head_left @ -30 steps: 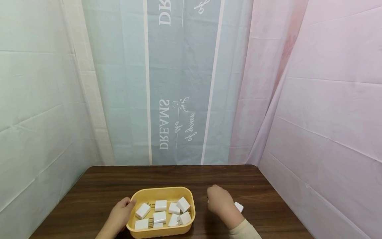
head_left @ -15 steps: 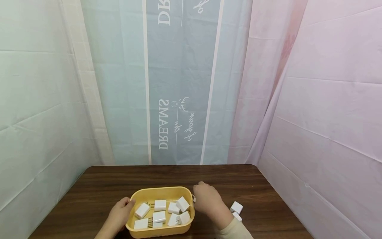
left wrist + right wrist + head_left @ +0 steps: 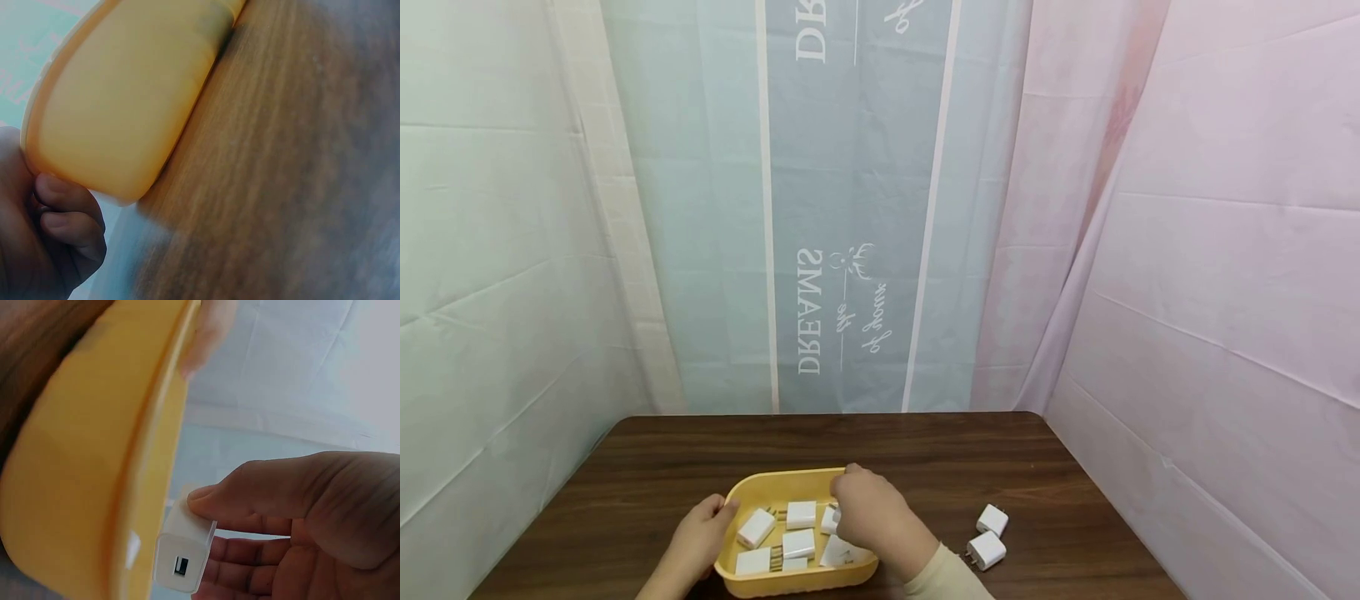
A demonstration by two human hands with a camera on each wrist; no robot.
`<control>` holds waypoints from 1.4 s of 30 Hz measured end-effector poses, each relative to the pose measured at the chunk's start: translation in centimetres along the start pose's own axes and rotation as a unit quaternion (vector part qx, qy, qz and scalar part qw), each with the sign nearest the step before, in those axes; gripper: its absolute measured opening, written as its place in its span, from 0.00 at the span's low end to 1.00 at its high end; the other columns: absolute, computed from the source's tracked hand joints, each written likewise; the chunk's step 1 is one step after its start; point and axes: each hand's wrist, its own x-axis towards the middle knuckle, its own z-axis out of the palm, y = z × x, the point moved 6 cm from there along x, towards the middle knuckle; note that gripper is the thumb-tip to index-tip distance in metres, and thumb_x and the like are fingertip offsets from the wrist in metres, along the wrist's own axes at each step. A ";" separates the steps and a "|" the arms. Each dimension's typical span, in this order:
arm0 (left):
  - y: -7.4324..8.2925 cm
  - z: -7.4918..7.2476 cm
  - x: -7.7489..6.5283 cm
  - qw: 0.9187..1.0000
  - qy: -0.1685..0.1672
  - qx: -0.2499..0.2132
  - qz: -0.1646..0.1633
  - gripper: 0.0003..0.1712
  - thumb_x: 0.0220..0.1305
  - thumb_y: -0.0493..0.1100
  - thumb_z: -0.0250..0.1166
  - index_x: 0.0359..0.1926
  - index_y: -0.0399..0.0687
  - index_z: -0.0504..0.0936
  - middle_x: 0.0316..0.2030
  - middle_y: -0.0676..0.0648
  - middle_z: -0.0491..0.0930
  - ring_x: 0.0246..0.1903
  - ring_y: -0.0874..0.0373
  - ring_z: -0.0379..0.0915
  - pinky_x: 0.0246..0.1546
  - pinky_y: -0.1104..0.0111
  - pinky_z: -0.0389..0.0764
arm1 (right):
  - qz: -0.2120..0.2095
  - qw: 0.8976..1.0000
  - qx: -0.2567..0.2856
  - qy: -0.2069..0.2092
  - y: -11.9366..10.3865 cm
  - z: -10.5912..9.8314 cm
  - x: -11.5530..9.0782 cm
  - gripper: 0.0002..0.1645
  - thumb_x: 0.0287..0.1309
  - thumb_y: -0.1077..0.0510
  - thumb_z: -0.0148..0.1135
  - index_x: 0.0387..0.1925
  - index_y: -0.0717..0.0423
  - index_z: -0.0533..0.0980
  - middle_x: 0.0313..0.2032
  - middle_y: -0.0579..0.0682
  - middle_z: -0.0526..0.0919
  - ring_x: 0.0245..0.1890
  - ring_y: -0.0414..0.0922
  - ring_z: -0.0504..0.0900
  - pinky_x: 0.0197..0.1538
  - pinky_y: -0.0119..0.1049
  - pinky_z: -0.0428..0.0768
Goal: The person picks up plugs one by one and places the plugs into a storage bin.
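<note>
In the head view a yellow plastic basket [image 3: 786, 478] stands on the table, holding several white USB charger plugs such as this charger [image 3: 756, 528]. My left hand [image 3: 698, 540] grips its left rim, thumb over the edge; the left wrist view shows the curled fingers [image 3: 72, 228] against the outside of the wall. Over the basket's right side, my right hand [image 3: 880, 517] pinches a white USB charger [image 3: 185, 547] between thumb and fingers. The USB port of that charger faces the camera in the right wrist view. From the head view, the right hand hides the basket's right end.
Two more white chargers lie on the table to the right, one charger [image 3: 992, 520] behind the other charger [image 3: 986, 551]. The dark wooden table [image 3: 715, 442] ends at a hanging curtain [image 3: 865, 208]. Pale cloth walls [image 3: 1210, 333] flank both sides.
My right hand has moved left from the table to over the basket, carrying the charger. Two chargers on the right have come into full view. The left hand keeps its hold on the rim.
</note>
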 end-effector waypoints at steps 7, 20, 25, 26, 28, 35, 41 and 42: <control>0.0 -0.1 0.1 1.000 -0.002 0.003 -0.002 0.17 0.77 0.49 0.54 0.33 0.42 0.72 0.19 0.48 0.69 0.12 0.58 0.64 0.12 0.69 0.67 | -0.058 0.997 -0.054 0.010 -1.9 1.1 1.1 0.14 0.45 0.62 0.75 0.19 0.46 0.75 0.20 0.39 0.73 0.24 0.35 0.69 0.29 0.31 0.72; 0.2 0.2 0.2 1.000 0.006 0.000 0.006 0.18 0.78 0.48 0.53 0.33 0.40 0.72 0.21 0.47 0.70 0.14 0.57 0.69 0.14 0.67 0.72 | -0.028 0.999 -0.004 -0.035 -2.3 3.8 1.8 0.20 0.48 0.54 0.80 0.18 0.46 0.73 0.26 0.40 0.70 0.22 0.37 0.67 0.24 0.34 0.69; 0.0 0.1 0.1 1.000 0.004 0.002 -0.003 0.17 0.78 0.48 0.53 0.33 0.40 0.72 0.21 0.47 0.70 0.14 0.57 0.69 0.14 0.68 0.71 | -0.033 0.999 -0.017 -0.026 -2.5 4.3 1.8 0.16 0.51 0.51 0.78 0.21 0.46 0.77 0.25 0.41 0.72 0.22 0.36 0.68 0.26 0.35 0.71; 0.0 0.1 0.1 1.000 0.004 0.002 -0.006 0.17 0.78 0.48 0.53 0.33 0.40 0.72 0.21 0.47 0.70 0.14 0.57 0.68 0.14 0.68 0.71 | -0.034 0.999 -0.018 -0.025 -2.5 4.3 1.8 0.15 0.51 0.51 0.78 0.21 0.46 0.77 0.25 0.41 0.73 0.22 0.36 0.69 0.26 0.35 0.71; 0.1 0.0 0.1 1.000 0.003 0.002 -0.005 0.17 0.78 0.48 0.53 0.34 0.40 0.72 0.21 0.47 0.70 0.14 0.57 0.68 0.14 0.68 0.71 | -0.037 0.999 -0.021 -0.021 -2.6 4.3 1.9 0.15 0.52 0.50 0.78 0.22 0.46 0.78 0.25 0.41 0.73 0.22 0.36 0.69 0.26 0.35 0.71; 0.2 0.0 0.2 1.000 0.004 -0.002 0.002 0.18 0.79 0.48 0.53 0.33 0.39 0.72 0.21 0.47 0.69 0.15 0.58 0.69 0.14 0.67 0.72 | -0.045 0.998 -0.036 -0.011 -2.6 4.2 1.7 0.13 0.51 0.50 0.79 0.24 0.44 0.78 0.26 0.40 0.73 0.22 0.35 0.69 0.27 0.35 0.72; -0.1 0.1 0.2 1.000 0.000 -0.008 -0.005 0.18 0.79 0.48 0.53 0.34 0.39 0.72 0.21 0.47 0.69 0.14 0.58 0.67 0.14 0.67 0.71 | -0.046 0.998 -0.029 -0.014 -2.5 3.9 1.5 0.13 0.51 0.48 0.79 0.33 0.47 0.83 0.29 0.41 0.76 0.25 0.35 0.72 0.31 0.34 0.76; -0.1 0.1 0.2 1.000 -0.001 -0.009 -0.006 0.18 0.79 0.48 0.54 0.34 0.39 0.72 0.21 0.48 0.69 0.14 0.58 0.67 0.14 0.68 0.72 | -0.047 0.998 -0.027 -0.014 -2.5 3.8 1.4 0.14 0.51 0.48 0.79 0.34 0.48 0.84 0.29 0.41 0.77 0.25 0.35 0.73 0.31 0.33 0.76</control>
